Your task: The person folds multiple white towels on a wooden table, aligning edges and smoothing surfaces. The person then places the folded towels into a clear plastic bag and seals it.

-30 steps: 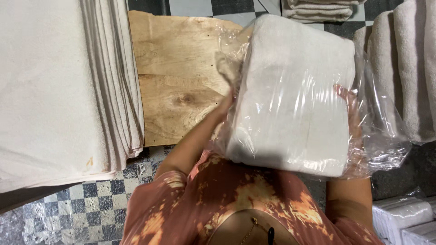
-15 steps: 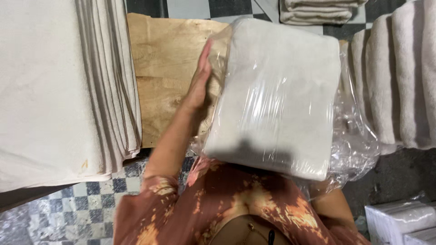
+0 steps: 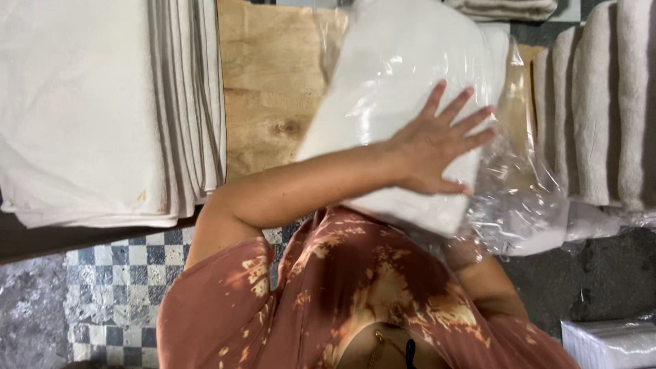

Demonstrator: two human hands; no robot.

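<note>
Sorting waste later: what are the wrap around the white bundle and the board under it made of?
The clear wrap looks like thin plastic film: glossy, crinkled, see-through. The tan board looks like bare plywood: visible grain, a knot, matte finish. The left hand lies flat on the white bundle.

The left arm reaches across the body from lower left toward the right, forearm bare and nearly level, elbow bent beside the torso. The left hand (image 3: 434,147) lies palm-down with all fingers (image 3: 471,121) spread wide and straight, thumb tucked low. Of the right arm only the upper part shows; the right hand seems hidden from view.
</note>
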